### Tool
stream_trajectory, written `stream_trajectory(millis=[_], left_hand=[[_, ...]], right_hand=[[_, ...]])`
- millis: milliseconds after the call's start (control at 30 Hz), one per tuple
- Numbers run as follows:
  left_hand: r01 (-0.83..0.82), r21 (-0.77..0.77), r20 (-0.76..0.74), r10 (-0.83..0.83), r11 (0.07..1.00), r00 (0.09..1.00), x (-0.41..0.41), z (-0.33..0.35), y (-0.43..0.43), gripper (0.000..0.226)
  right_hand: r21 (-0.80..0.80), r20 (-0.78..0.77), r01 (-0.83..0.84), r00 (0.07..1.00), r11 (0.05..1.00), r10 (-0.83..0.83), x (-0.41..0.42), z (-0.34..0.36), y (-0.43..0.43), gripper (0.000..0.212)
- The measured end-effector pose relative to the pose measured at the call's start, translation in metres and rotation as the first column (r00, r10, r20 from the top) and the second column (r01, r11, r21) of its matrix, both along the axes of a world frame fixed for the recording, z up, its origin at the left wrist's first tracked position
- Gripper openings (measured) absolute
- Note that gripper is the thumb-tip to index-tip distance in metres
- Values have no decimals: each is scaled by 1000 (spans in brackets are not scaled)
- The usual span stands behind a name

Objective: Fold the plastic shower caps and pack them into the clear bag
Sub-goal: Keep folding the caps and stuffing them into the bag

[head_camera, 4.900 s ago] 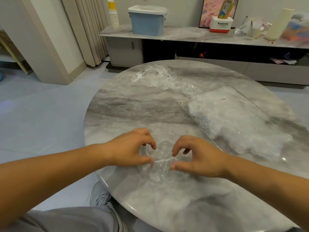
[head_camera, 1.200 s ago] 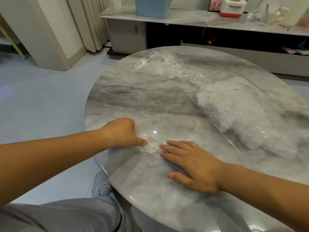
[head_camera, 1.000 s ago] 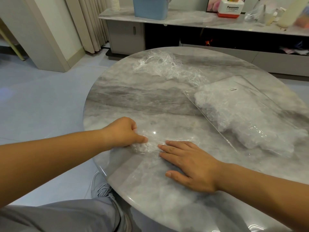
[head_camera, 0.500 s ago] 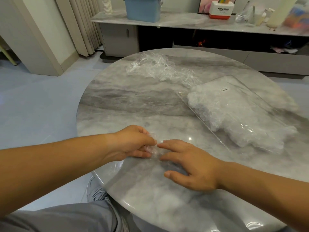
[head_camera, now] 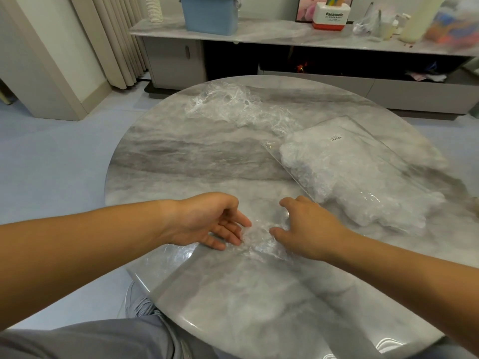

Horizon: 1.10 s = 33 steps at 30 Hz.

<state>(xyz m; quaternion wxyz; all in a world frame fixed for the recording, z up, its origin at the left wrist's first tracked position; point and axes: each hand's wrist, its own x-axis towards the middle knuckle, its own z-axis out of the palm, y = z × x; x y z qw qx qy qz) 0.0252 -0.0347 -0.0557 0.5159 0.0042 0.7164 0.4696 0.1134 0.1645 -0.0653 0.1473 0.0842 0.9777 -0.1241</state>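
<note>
The shower cap (head_camera: 259, 240) is a small, crumpled bundle of thin transparent plastic with white glints. It lies on the near half of the round marbled surface (head_camera: 202, 161), directly between the two hands.

Left hand (head_camera: 204, 221): positioned at the left edge of the cap, palm turned inward. Its fingers (head_camera: 229, 230) are extended and relaxed, not clenched; the tips touch the cap's left edge without gripping it.

Right hand (head_camera: 309, 229): positioned over the right part of the cap, back of the hand up. Its fingers (head_camera: 291, 203) are spread and released. The thumb rests against the cap's right side. Whether the palm presses the plastic cannot be determined.

A loose pile of unfolded caps (head_camera: 233, 106) lies at the far side of the surface. The clear bag (head_camera: 363, 172), already part-filled with white crumpled plastic, lies flat on the right, just beside the right hand.
</note>
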Motion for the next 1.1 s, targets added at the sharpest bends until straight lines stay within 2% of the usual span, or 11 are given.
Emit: stream_trajectory(millis=[133, 233, 367, 500, 633, 667, 767, 867, 1000, 1100], left_hand=[[63, -46, -2, -63, 997, 998, -3, 4, 1, 44], [67, -55, -2, -67, 996, 998, -3, 5, 1, 43], [24, -28, 36, -23, 999, 999, -2, 4, 1, 44], [-17, 10, 79, 16, 1000, 997, 0, 2, 0, 43], [-36, 48, 156, 28, 998, 987, 0, 1, 0, 50], [-41, 61, 183, 29, 997, 983, 0, 0, 0, 54], [-64, 97, 236, 39, 993, 971, -1, -4, -1, 53], [-77, 127, 259, 42, 989, 965, -1, -5, -4, 53], [11, 91, 231, -32, 996, 972, -6, 4, -9, 46], [26, -52, 42, -24, 998, 999, -8, 7, -16, 36]], right_hand=[[-50, 107, 71, 992, 996, -65, -7, 2, 4, 51], [-202, 149, 151, 981, 968, -122, -8, -1, 7, 50], [-426, 146, 243, 969, 872, -198, -4, 3, 9, 51], [-675, 221, 328, 945, 661, -243, 4, 4, 6, 38], [-874, 143, 242, 957, 421, -252, 6, 4, -4, 25], [-887, 88, 182, 969, 425, -231, 5, 3, -7, 25], [-812, -91, -44, 995, 582, -52, 8, -5, -15, 27], [-642, -131, -218, 976, 735, 175, 12, -12, -18, 43], [-487, -179, -418, 907, 766, 381, 11, -13, -14, 50], [-363, -125, -492, 867, 791, 482, 15, -17, -15, 58]])
